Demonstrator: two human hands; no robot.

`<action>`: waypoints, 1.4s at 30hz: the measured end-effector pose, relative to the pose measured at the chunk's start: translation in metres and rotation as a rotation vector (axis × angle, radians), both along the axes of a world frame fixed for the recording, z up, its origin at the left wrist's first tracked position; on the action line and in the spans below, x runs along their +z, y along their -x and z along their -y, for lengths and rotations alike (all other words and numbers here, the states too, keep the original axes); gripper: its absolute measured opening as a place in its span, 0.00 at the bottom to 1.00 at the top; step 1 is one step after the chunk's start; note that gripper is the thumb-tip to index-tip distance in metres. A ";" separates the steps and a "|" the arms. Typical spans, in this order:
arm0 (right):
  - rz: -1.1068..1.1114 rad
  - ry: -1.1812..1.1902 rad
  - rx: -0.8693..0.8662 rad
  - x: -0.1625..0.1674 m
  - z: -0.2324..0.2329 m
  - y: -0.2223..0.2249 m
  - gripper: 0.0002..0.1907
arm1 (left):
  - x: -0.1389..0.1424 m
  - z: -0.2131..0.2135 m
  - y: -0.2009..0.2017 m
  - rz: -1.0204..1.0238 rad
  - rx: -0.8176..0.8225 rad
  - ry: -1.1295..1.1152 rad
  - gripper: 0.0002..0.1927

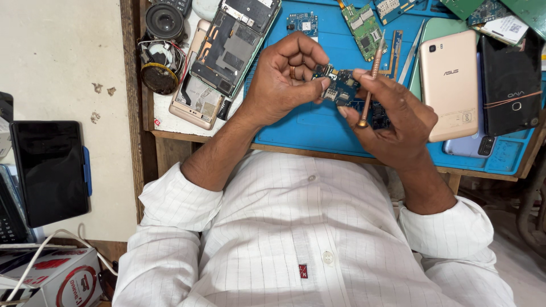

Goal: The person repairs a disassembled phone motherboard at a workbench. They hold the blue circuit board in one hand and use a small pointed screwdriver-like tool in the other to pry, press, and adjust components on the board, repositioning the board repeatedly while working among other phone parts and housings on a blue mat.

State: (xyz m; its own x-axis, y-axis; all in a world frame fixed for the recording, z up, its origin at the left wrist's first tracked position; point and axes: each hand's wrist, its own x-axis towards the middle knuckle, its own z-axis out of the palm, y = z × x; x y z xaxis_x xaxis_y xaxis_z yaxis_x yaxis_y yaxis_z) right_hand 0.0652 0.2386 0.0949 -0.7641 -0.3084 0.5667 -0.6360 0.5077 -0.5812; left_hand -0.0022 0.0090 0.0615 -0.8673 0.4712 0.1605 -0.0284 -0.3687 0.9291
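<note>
Small dark-blue circuit board (340,88): out of phone, pinched between left hand (281,79) and right hand (392,116) above blue work mat (318,128). Right also grips copper-coloured screwdriver (371,79). Opened gold phone chassis (219,62) alongside, unassembled.

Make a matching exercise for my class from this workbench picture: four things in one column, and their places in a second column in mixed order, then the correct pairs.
Things
1. small circuit board
2. copper-coloured tool
3. gold phone
4. opened phone

Places
A. lying back up on the blue mat, beside the right hand
B. pinched between the fingers of both hands
C. lying with its insides showing, beyond the left hand
D. gripped in the right hand only

Pairs: 1-B, 2-D, 3-A, 4-C
</note>
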 end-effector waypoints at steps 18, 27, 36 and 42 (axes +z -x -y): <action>0.396 0.431 0.071 -0.013 -0.006 -0.003 0.32 | -0.001 0.000 0.000 0.057 0.060 -0.018 0.05; 0.348 0.373 0.051 -0.011 -0.008 -0.003 0.31 | 0.004 -0.001 0.000 0.015 0.025 0.002 0.11; 0.241 0.222 0.023 -0.003 -0.003 -0.002 0.30 | -0.005 -0.001 -0.003 -0.127 0.111 0.124 0.09; 0.256 0.217 0.011 -0.002 -0.002 -0.003 0.30 | -0.008 -0.001 -0.003 -0.112 0.122 0.126 0.09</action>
State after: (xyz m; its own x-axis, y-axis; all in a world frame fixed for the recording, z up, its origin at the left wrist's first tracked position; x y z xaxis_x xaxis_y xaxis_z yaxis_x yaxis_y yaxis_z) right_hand 0.0685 0.2403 0.0928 -0.8875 -0.2101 0.4101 -0.4599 0.3483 -0.8168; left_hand 0.0013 0.0101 0.0535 -0.8991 0.3865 0.2055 0.1155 -0.2434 0.9630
